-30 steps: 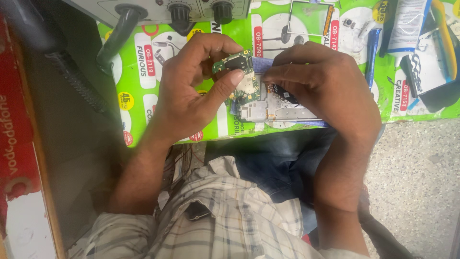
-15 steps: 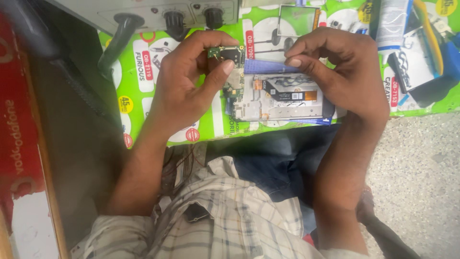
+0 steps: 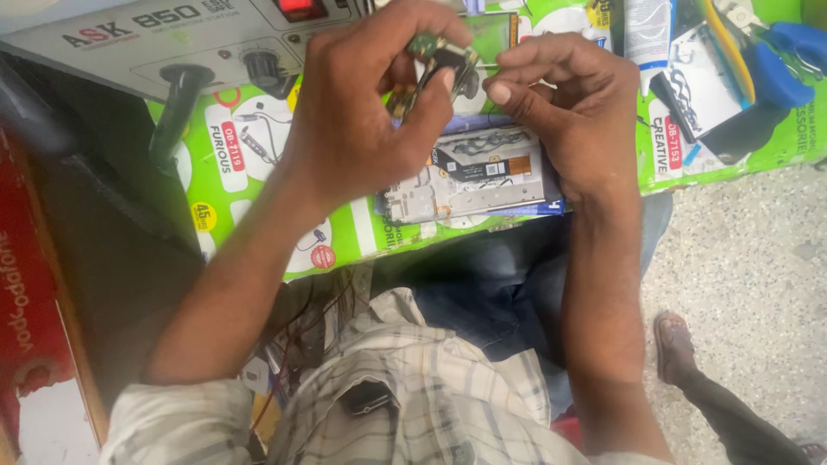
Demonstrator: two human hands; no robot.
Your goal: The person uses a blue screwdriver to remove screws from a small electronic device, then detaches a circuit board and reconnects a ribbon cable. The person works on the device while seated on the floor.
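Note:
My left hand (image 3: 362, 112) pinches a small green circuit board (image 3: 435, 60) between thumb and fingers and holds it up over the worktop. My right hand (image 3: 573, 108) is closed on a thin metal tool (image 3: 491, 65) whose tip touches the board. Below both hands an opened phone frame (image 3: 469, 181) lies flat, its inner parts and an orange strip showing. It rests on a green printed sheet (image 3: 258, 172) that covers the worktop.
A grey rework station (image 3: 155, 39) with black knobs stands at the top left. Blue-handled pliers (image 3: 780, 56) and a white tube (image 3: 646, 30) lie at the top right. A red board (image 3: 30, 293) runs along the left. Someone's sandalled foot (image 3: 676, 349) is on the speckled floor.
Both hands have lifted away from the phone frame toward the top of the view, carrying the small board higher. The frame is now uncovered.

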